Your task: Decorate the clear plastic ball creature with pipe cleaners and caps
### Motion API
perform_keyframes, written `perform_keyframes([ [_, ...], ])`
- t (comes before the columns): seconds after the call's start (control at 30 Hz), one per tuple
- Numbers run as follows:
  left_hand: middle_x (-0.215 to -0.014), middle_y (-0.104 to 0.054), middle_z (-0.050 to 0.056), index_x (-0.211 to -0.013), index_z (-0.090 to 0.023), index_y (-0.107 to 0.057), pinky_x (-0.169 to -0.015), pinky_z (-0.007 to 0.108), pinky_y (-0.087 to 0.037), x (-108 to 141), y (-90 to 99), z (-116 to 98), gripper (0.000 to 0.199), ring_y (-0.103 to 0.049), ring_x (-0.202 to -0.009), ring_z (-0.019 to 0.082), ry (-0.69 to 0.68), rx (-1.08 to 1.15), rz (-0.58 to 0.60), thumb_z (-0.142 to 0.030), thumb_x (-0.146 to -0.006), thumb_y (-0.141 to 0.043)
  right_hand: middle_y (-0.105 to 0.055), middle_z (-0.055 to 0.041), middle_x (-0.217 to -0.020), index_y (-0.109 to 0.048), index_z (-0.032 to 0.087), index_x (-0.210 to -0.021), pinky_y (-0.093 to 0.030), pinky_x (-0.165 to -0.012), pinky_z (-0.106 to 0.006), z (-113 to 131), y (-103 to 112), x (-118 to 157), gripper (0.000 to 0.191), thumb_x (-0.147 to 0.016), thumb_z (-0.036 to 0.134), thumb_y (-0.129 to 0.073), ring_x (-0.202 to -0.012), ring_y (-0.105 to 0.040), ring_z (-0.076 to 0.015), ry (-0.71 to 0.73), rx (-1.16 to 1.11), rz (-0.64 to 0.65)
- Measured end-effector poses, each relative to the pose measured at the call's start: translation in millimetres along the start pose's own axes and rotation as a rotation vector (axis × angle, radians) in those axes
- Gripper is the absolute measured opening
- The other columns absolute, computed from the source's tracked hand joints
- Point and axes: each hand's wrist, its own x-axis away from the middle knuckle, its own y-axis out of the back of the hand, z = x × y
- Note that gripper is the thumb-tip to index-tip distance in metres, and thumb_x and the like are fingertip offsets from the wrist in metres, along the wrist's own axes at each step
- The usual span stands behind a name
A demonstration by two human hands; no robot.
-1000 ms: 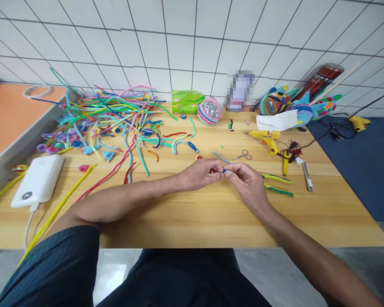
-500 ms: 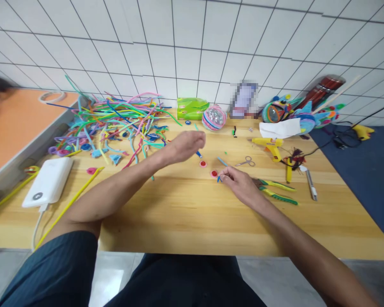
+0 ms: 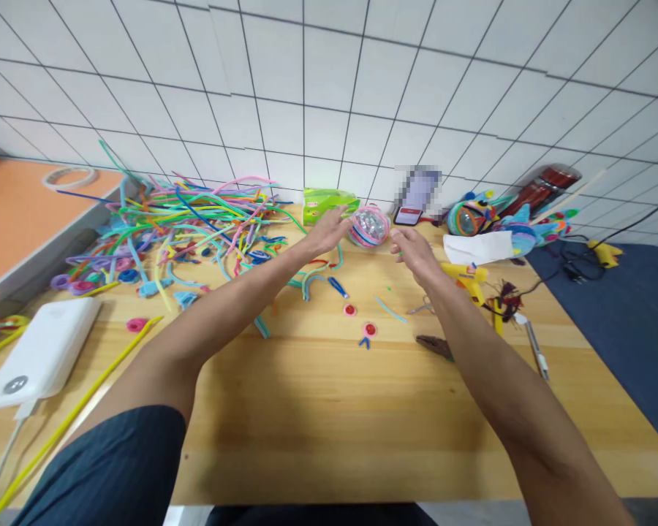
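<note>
The left hand (image 3: 329, 232) is open with its fingers stretched out, the right hand (image 3: 417, 254) half open with fingers loosely bent, and between them at the far side of the table (image 3: 318, 409) sits the pink-and-blue ball (image 3: 369, 225); from here I can't tell whether either touches it. Nearer lie two red-centred discs (image 3: 370, 329), a blue V-shaped piece (image 3: 365, 342) just beside the right one.

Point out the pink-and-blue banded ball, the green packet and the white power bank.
Banded ball (image 3: 369, 225): head view, silvery middle.
Green packet (image 3: 319, 207): head view, uncovered left part of its front.
White power bank (image 3: 42, 352): head view, middle of its upper face.
</note>
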Motion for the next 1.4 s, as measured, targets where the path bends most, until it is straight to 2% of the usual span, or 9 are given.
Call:
perform_keyframes([
  [0.1, -0.154, -0.062, 0.022, -0.145, -0.012, -0.06, -0.129, 0.061, -0.037, -18.3, -9.2, 5.2, 0.066, -0.048, -0.152, 0.044, -0.017, 0.0, 0.084, -0.055, -0.094, -0.062, -0.078, -0.0077, -0.106, -0.069, 0.023, -0.103, -0.056, -0.068, -0.031, -5.9, -13.5, -23.4, 0.032, -0.091, 0.052, -0.069, -0.088, -0.071, -0.0214, -0.043, -0.027, 0.049],
  [0.2, -0.149, -0.063, 0.021, -0.141, -0.014, -0.058, -0.125, 0.059, -0.043, -18.9, -16.0, 12.3, 0.068, -0.056, -0.144, 0.041, -0.025, 0.11, 0.138, -0.058, -0.091, -0.069, -0.081, -0.0078, -0.11, -0.068, 0.025, -0.109, -0.063, -0.08, -0.04, -16.1, -22.3, -25.4, 0.035, -0.089, 0.054, -0.072, -0.1, -0.075, -0.0259, -0.052, -0.089, 0.12],
  [0.3, -0.15, -0.059, 0.022, -0.144, -0.015, -0.048, -0.117, 0.056, -0.052, -3.4, -20.1, 18.5, 0.087, -0.062, -0.136, 0.037, -0.031, 0.242, 0.127, -0.06, -0.079, -0.084, -0.08, -0.0072, -0.123, -0.064, 0.028, -0.118, -0.063, -0.093, -0.048, -25.3, -25.8, -11.4, 0.046, -0.083, 0.054, -0.078, -0.114, -0.075, -0.0288, -0.008, -0.156, 0.114],
  [0.43, -0.161, -0.046, 0.026, -0.155, -0.012, -0.038, -0.126, 0.057, -0.045, 26.8, -22.0, 21.1, 0.119, -0.048, -0.152, 0.042, -0.128, 0.278, 0.082, -0.063, -0.064, -0.095, -0.075, -0.0103, -0.138, -0.06, 0.028, -0.125, -0.06, -0.105, -0.056, -30.5, -25.5, 18.3, 0.057, -0.077, 0.05, -0.082, -0.122, -0.073, -0.0307, 0.143, -0.217, 0.141],
  [0.7, -0.168, -0.04, 0.024, -0.167, -0.016, -0.029, -0.134, 0.057, -0.033, 72.2, -29.8, 22.8, 0.125, -0.039, -0.159, 0.042, -0.263, 0.142, 0.065, -0.067, -0.071, -0.09, -0.074, -0.0117, -0.14, -0.065, 0.027, -0.132, -0.058, -0.111, -0.055, -31.5, -17.0, 63.1, 0.057, -0.08, 0.047, -0.08, -0.122, -0.074, -0.0316, 0.299, -0.106, 0.177],
  [0.83, -0.155, -0.052, 0.022, -0.158, -0.017, -0.041, -0.129, 0.055, -0.04, 83.7, -31.0, 23.3, 0.109, -0.05, -0.149, 0.039, -0.264, 0.096, 0.043, -0.056, -0.07, -0.092, -0.072, -0.0125, -0.143, -0.068, 0.026, -0.132, -0.059, -0.108, -0.054, -26.0, 12.0, 92.0, 0.049, -0.086, 0.043, -0.075, -0.126, -0.072, -0.0317, 0.307, 0.132, 0.107],
  [1.0, -0.153, -0.052, 0.019, -0.154, -0.021, -0.035, -0.124, 0.052, -0.048, 89.7, -24.8, 23.9, 0.104, -0.058, -0.142, 0.033, -0.222, 0.225, 0.086, -0.053, -0.072, -0.091, -0.08, -0.0095, -0.126, -0.077, 0.029, -0.114, -0.058, -0.108, -0.056, -32.5, 75.3, 146.2, 0.029, -0.09, 0.045, -0.073, -0.119, -0.073, -0.0328, 0.399, 0.429, -0.01],
  [1.2, -0.155, -0.052, 0.017, -0.154, -0.024, -0.038, -0.122, 0.05, -0.05, 90.3, -23.5, 21.6, 0.102, -0.058, -0.141, 0.033, -0.25, 0.215, 0.043, -0.056, -0.073, -0.091, -0.082, -0.008, -0.112, -0.08, 0.032, -0.107, -0.06, -0.094, -0.05, -77.9, 138.2, 206.0, 0.031, -0.09, 0.056, -0.07, -0.106, -0.076, -0.0324, 0.172, 0.564, -0.251],
  [1.4, -0.156, -0.051, 0.018, -0.158, -0.027, -0.04, -0.119, 0.054, -0.054, 88.7, -26.9, 24.8, 0.103, -0.055, -0.144, 0.037, -0.244, 0.192, 0.028, -0.051, -0.073, -0.093, -0.083, -0.01, -0.105, -0.079, 0.027, -0.101, -0.058, -0.093, -0.051, -103.3, 167.1, 203.7, 0.031, -0.091, 0.049, -0.061, -0.1, -0.076, -0.0325, 0.083, 0.595, -0.418],
])
